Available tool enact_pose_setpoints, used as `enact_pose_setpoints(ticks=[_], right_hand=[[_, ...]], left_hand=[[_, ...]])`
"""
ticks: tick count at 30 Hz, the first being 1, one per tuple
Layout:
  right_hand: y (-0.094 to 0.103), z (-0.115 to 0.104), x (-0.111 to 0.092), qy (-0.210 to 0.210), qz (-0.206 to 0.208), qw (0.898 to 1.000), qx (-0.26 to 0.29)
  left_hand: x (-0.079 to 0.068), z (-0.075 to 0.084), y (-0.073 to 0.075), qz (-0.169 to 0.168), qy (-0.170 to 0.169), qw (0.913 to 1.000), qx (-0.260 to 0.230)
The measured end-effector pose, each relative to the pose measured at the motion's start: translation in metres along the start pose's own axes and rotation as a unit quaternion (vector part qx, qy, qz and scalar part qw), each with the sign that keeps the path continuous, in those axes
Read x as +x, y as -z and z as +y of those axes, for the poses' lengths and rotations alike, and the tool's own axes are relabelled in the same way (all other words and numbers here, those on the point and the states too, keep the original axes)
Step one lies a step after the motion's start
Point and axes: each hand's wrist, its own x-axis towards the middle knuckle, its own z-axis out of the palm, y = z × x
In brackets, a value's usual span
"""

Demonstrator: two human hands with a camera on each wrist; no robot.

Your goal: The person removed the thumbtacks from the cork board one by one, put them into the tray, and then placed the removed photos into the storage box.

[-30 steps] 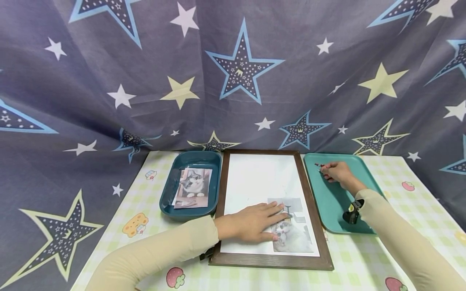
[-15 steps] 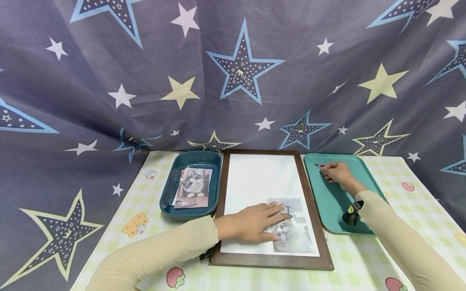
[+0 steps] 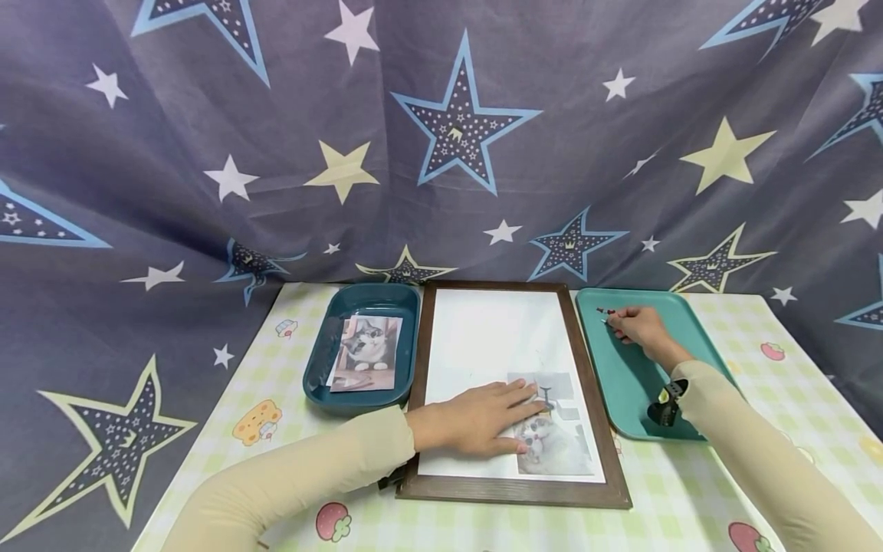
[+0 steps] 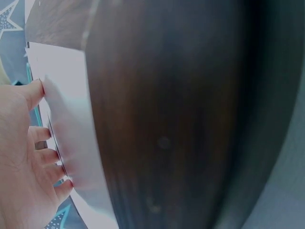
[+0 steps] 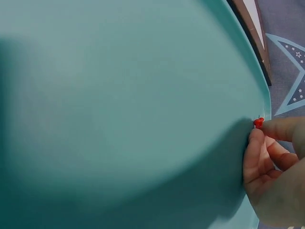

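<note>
My left hand (image 3: 476, 419) rests flat, fingers spread, on a white board (image 3: 493, 330) set in a dark brown frame (image 3: 513, 493). Its fingertips cover part of a photo of a pale cat (image 3: 555, 445) at the board's lower right. In the left wrist view, the left hand (image 4: 31, 157) shows at the left edge beside the blurred frame. Over the far left corner of the green tray (image 3: 658, 368), my right hand (image 3: 640, 327) pinches a small red push pin between thumb and index finger. The right wrist view shows red push pins (image 5: 258, 123) right at the fingertips.
Left of the frame stands a dark teal bin (image 3: 319, 383) holding a few cat photos (image 3: 366, 356). A checked tablecloth (image 3: 276, 460) covers the table. Behind hangs a grey curtain (image 3: 428, 222) with stars. A black wrist strap (image 3: 667, 406) hangs over the tray.
</note>
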Motion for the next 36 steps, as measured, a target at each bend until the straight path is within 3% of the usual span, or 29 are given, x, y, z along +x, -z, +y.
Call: enact_pose_setpoints(ticks=[25,36], right_hand=[[0.008,-0.013,-0.004,-0.02,-0.042,0.998,0.03],[0.006,-0.045,-0.02,0.039,-0.06,0.996,0.045]], left_hand=[[-0.001,0.003,0.005,-0.007,0.004,0.9999,-0.012],[-0.001,0.003,0.004,0.0,-0.001,0.9998,-0.021]])
